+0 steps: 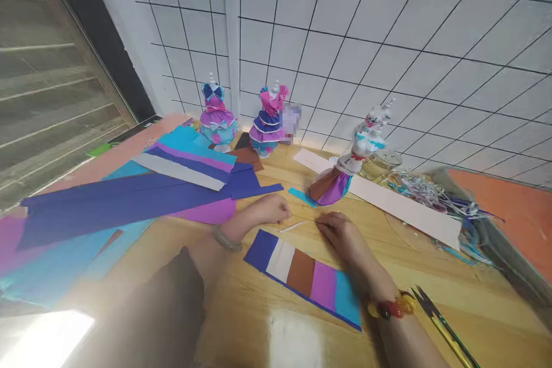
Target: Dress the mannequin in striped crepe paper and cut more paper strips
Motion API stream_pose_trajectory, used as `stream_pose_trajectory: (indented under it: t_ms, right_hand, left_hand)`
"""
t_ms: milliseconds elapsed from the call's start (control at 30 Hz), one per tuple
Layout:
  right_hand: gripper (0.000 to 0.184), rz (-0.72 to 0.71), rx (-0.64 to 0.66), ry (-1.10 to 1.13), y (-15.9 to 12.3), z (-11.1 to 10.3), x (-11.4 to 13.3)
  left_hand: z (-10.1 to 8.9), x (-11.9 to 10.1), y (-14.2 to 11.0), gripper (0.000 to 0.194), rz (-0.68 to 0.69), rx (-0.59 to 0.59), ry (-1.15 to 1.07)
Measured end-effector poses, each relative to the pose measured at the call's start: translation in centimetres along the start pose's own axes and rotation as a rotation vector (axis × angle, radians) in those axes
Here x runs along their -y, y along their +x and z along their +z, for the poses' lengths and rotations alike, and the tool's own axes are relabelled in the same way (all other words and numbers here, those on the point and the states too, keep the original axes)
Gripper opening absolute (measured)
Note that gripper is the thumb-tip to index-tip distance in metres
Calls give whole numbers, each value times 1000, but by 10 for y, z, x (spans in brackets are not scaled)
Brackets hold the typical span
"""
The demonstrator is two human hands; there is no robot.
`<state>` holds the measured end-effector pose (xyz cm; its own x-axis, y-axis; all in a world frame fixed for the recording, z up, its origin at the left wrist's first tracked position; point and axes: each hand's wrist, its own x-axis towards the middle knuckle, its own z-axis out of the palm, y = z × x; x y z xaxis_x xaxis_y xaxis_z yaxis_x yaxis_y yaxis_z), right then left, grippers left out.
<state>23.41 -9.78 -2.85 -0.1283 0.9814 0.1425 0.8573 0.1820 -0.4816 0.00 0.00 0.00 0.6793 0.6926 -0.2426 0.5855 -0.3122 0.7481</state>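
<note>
My left hand (272, 209) rests low over the wooden table with its fingers curled closed. Opposite it, my right hand (340, 229) has thumb and fingers pressed together. A thin white strip (295, 226) lies between the two hands, its right end close to my right fingertips; whatever either hand pinches is too small to make out. Just below the hands is a panel of coloured stripes (302, 273), blue, white, brown, purple and light blue, with a dark blue lower edge. Beyond my right hand stands a small dress form (360, 146) wrapped in white, with a brown and purple skirt.
Blue, purple and white crepe-like sheets (129, 195) spread across the left side. Two dressed forms (218, 115) stand near the grid-patterned wall. At right are a pale pink strip (405, 210), a heap of shredded ribbons (425, 190) and yellow-handled scissors (444, 325) beside my right forearm.
</note>
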Motion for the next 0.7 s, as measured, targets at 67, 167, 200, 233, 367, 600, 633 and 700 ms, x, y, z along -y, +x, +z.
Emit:
stream_pose_trajectory:
  t_ms: [67, 167, 200, 233, 367, 600, 633, 700]
  right_hand:
    - [26, 2, -9, 5, -2, -2, 4]
    - [27, 10, -18, 14, -4, -4, 7]
    - [27, 14, -19, 17, -4, -4, 8]
    - [25, 17, -18, 20, -5, -3, 8]
    - [20, 34, -21, 31, -4, 2, 6]
    - [18, 59, -42, 36, -2, 9, 4]
    - [18, 60, -42, 37, -2, 8, 4]
    - [17, 63, -41, 42, -3, 8, 5]
  left_hand:
    - [-3, 3, 2, 19, -29, -20, 7]
    - [-7, 6, 4, 20, -69, -42, 23]
    - [-9, 6, 5, 20, -82, -49, 29]
    - [-10, 6, 5, 21, -92, -54, 35]
    - [-13, -1, 1, 24, -62, -22, 54]
    - [-9, -15, -13, 34, 23, 102, 208]
    - [-9, -16, -14, 30, 23, 91, 223]
    - [-8, -16, -15, 24, 44, 66, 206]
